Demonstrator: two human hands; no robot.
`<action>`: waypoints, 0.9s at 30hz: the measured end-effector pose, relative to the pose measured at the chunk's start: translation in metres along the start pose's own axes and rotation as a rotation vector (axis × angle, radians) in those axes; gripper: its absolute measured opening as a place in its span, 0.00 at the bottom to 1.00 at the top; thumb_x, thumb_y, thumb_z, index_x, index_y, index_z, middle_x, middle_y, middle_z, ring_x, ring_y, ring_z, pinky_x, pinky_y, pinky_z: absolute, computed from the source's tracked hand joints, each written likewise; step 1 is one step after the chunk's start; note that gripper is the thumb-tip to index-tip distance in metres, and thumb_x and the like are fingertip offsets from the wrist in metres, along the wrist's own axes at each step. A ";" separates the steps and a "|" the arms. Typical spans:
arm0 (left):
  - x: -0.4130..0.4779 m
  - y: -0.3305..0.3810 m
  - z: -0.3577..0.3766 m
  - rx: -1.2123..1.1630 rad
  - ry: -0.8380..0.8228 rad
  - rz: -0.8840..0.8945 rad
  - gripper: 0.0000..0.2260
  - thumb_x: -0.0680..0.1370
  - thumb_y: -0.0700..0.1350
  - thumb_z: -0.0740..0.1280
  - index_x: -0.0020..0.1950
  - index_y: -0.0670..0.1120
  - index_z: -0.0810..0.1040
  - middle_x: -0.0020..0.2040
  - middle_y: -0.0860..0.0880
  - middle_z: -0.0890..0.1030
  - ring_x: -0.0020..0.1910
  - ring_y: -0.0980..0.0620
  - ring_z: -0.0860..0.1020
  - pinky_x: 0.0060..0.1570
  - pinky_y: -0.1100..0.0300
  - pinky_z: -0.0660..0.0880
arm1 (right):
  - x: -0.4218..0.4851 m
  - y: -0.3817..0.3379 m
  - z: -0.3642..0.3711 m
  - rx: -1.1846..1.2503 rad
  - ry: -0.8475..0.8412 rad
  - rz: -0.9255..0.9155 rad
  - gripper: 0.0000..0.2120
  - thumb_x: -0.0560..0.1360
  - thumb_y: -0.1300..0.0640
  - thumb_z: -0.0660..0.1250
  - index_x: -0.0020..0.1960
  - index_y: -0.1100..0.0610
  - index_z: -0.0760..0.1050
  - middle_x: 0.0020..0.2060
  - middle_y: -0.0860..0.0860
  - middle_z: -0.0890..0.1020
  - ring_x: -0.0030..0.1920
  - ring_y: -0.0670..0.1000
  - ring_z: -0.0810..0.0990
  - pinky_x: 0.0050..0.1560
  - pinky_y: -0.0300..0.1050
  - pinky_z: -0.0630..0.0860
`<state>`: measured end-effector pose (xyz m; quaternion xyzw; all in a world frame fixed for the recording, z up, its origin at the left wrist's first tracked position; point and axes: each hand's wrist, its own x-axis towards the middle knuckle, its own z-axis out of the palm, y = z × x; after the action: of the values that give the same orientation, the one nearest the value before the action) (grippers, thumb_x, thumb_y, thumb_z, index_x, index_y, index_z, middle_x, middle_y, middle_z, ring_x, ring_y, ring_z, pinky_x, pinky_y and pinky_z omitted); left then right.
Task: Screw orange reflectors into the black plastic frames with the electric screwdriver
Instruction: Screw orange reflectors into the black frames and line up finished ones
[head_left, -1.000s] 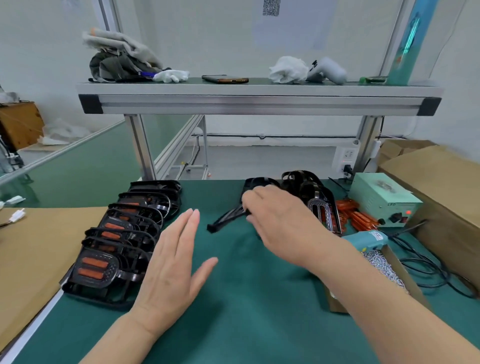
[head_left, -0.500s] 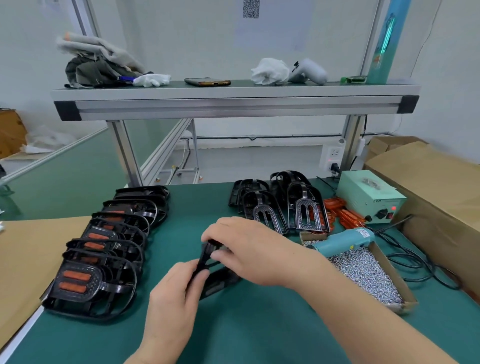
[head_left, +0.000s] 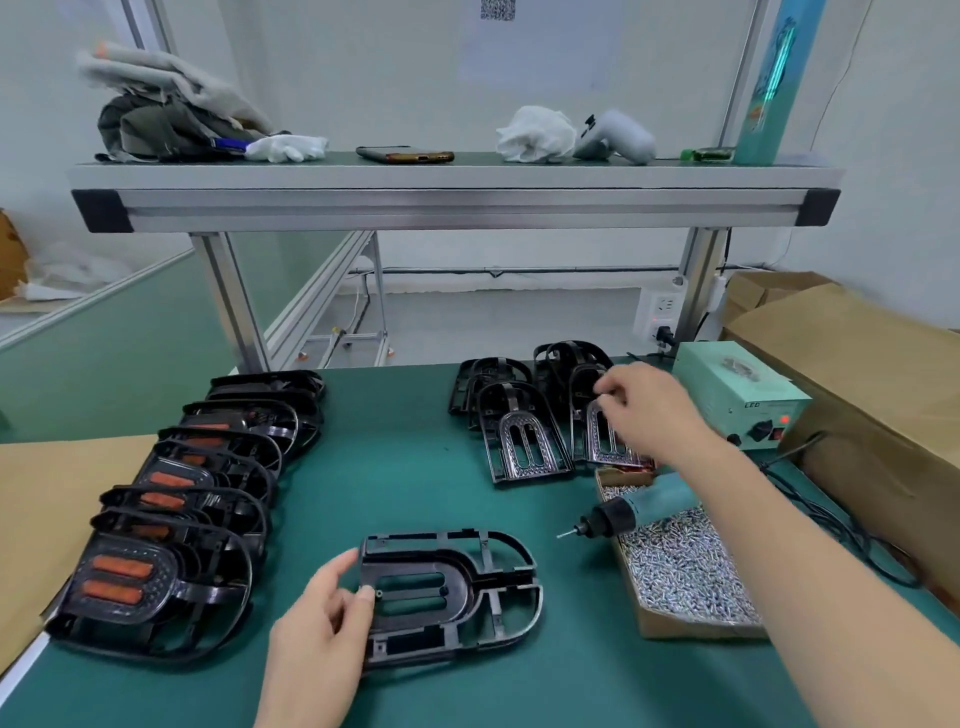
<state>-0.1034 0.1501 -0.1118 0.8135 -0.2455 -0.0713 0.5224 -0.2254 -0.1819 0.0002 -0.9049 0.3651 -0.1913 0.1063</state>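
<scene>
Black plastic frame (head_left: 452, 592), no reflector fitted, now lies flat on the near counter (head_left: 415, 493); left hand (head_left: 317, 639) grip clasps its left edge. Electric screwdriver (head_left: 639, 512): idle on screw box (head_left: 691, 629). Right hand (head_left: 649, 415): off the frame, reaching over far frame stack (head_left: 524, 441); whether its grip holds anything is unclear. Reflector pickup likely next.

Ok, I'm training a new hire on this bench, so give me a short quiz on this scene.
1. True or false: the right hand holds the electric screwdriver.
2. The black frame lying flat on the mat is gripped by: A the left hand, B the right hand, C neither.
3. Fill in: the screwdriver lies on a box of ____.
Key: 1 false; 2 A; 3 screws.
</scene>
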 end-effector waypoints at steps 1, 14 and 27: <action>0.000 0.000 0.002 0.026 -0.008 0.024 0.15 0.77 0.37 0.70 0.60 0.53 0.79 0.31 0.51 0.79 0.30 0.60 0.72 0.39 0.73 0.68 | 0.010 0.014 0.001 -0.035 0.019 0.080 0.12 0.78 0.60 0.62 0.59 0.55 0.81 0.58 0.55 0.81 0.56 0.58 0.79 0.58 0.50 0.74; 0.001 0.004 0.004 0.028 -0.015 0.076 0.28 0.70 0.27 0.68 0.58 0.59 0.80 0.23 0.53 0.67 0.24 0.59 0.62 0.32 0.74 0.63 | 0.062 0.085 0.032 -0.319 -0.244 0.333 0.19 0.78 0.65 0.57 0.67 0.60 0.75 0.63 0.59 0.80 0.61 0.60 0.78 0.56 0.50 0.77; 0.000 0.004 0.004 0.045 -0.049 0.125 0.31 0.68 0.33 0.70 0.52 0.71 0.79 0.23 0.57 0.71 0.24 0.62 0.66 0.34 0.72 0.68 | 0.069 0.100 0.035 -0.387 -0.334 0.326 0.21 0.77 0.65 0.59 0.68 0.57 0.76 0.63 0.56 0.80 0.60 0.59 0.79 0.58 0.50 0.78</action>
<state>-0.1061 0.1449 -0.1099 0.8061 -0.3098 -0.0529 0.5015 -0.2270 -0.2995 -0.0463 -0.8568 0.5125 0.0529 0.0199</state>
